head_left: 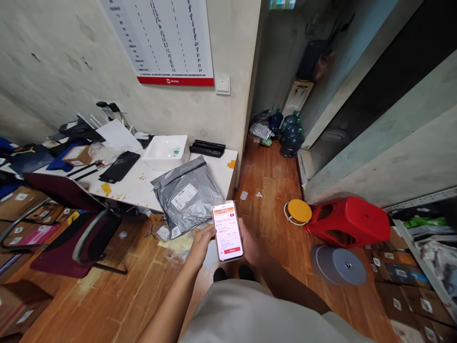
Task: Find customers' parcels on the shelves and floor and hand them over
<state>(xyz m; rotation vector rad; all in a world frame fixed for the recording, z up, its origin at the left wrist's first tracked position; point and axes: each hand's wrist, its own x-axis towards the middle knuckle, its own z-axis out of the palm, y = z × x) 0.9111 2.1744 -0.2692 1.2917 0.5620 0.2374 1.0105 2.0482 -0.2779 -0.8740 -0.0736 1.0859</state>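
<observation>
A smartphone (228,233) with a lit screen of red and white is held upright in front of my body. Its left edge is gripped by my left hand (203,244), fingers curled against it. My right hand (252,242) is wrapped around the opposite edge, with most of its fingers hidden behind the phone. Just beyond lies a grey plastic mailer bag (189,190) with a white label, hanging partly over the table's front edge near my left hand.
The white table (223,174) bears a white foam box (166,151), black rolls (207,147) and a black pouch (120,166). A maroon chair (67,224) stands left. On the right are a tipped red stool (352,221), a yellow round stool (299,210) and cartons. Water bottles (292,138) stand in the doorway.
</observation>
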